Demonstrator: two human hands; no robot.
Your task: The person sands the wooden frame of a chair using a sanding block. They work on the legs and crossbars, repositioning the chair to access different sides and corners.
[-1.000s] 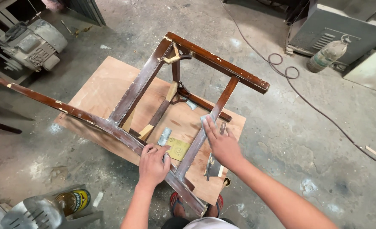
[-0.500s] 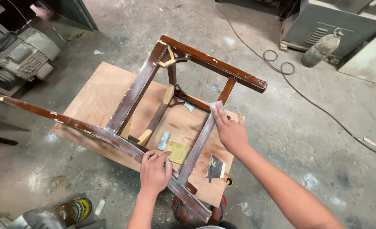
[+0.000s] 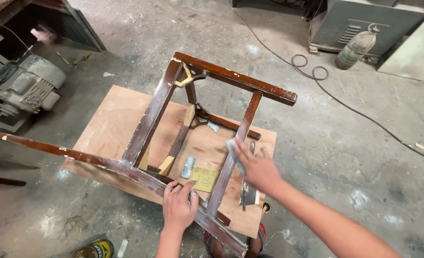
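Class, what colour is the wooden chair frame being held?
Dark reddish-brown, worn pale in patches, on the chair frame; head view.
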